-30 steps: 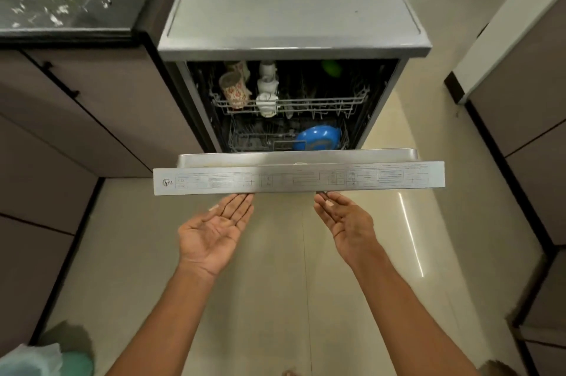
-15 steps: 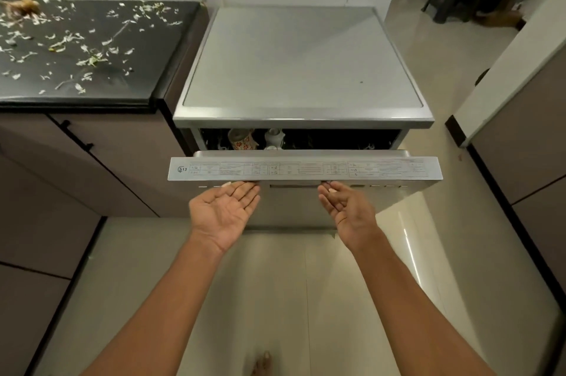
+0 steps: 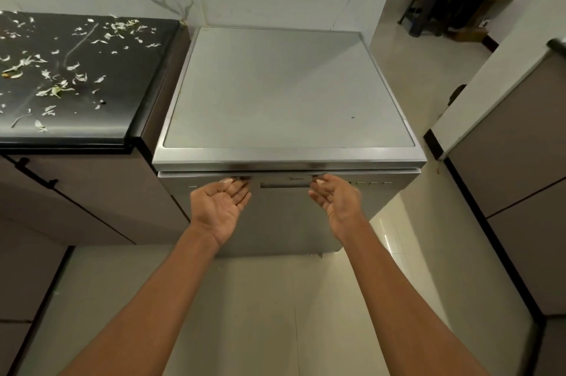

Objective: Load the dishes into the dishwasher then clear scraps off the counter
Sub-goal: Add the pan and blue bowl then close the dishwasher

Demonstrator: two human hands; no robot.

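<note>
Palms of left hand (image 3: 225, 207) and right hand (image 3: 337, 198), fingers straight, press brushed-steel dishwasher door (image 3: 288, 222).

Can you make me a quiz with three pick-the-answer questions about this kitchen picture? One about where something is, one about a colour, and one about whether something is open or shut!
1. Where are the scraps?
A. on the floor
B. on the counter left of the dishwasher
C. on the dishwasher's top

2. What colour is the counter?
A. black
B. white
C. red

3. How is the dishwasher door?
A. wide open
B. missing
C. shut

Answers: B, the bits lie on the left counter; A, its surface is black; C, the door stands upright under the top, with the left hand and right hand at its upper edge.
</note>
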